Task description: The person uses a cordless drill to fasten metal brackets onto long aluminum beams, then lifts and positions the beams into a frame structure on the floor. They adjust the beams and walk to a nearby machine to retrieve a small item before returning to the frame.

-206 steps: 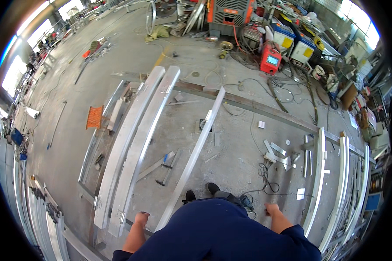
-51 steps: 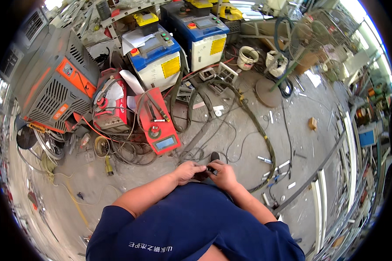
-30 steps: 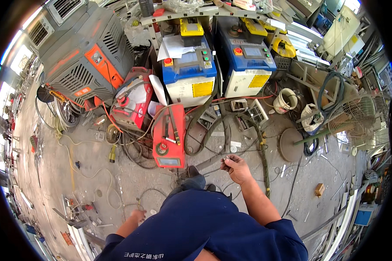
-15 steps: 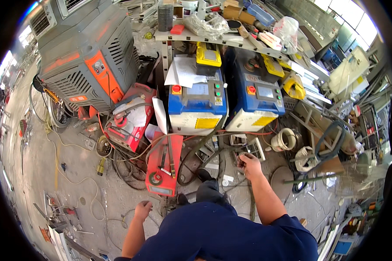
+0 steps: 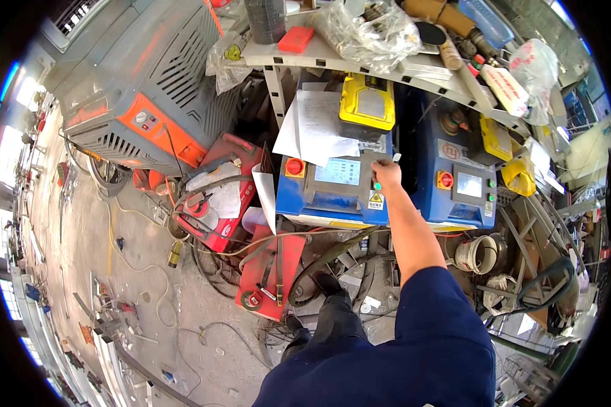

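Head view: the right hand (image 5: 385, 173) is extended to the front panel of the blue machine (image 5: 332, 186), its fingers at the green button (image 5: 377, 186) beside the small screen (image 5: 337, 171); whether the grip is closed cannot be told. The left hand is out of view. Loose papers (image 5: 319, 125) and a yellow case (image 5: 366, 102) lie on top. A second blue machine (image 5: 458, 183) stands just beside it, under a cluttered shelf (image 5: 387, 64).
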The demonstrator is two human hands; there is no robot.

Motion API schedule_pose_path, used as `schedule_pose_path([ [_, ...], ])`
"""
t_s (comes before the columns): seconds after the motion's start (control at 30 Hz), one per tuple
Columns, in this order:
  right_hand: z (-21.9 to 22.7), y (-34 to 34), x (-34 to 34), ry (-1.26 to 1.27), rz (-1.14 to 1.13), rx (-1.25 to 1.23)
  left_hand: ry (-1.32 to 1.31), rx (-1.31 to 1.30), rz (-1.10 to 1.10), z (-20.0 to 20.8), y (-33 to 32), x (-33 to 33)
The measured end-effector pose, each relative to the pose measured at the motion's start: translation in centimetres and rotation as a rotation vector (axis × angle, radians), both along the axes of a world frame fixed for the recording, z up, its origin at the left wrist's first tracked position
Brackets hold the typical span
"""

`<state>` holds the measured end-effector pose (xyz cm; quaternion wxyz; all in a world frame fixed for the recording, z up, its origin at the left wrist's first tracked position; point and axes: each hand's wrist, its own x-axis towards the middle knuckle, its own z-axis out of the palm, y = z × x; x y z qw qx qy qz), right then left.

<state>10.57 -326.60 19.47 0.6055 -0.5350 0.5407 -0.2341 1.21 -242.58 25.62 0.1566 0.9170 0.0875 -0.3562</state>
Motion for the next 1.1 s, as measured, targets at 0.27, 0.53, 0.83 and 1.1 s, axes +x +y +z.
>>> schedule_pose_path([
  [0.27,-5.4,-6.2,7.3,0.586,0.147,-0.441,0.074,0.034,-0.045,0.4,0.6,-5.4],
  [0.53,-8.1,-7.6,6.2,0.49,0.056,-0.511,0.034,-0.015,-0.176,-1.5,3.1,-8.7],
  [0.83,-3.5,8.5,0.6,0.25,0.427,-0.384,-0.044,-0.202,-0.069,0.6,0.5,-9.5],
  [1.1,-10.1,21.0,-12.2,0.497,1.731,-0.223,-0.128,-0.26,-0.162,0.7,-0.6,-6.9],
])
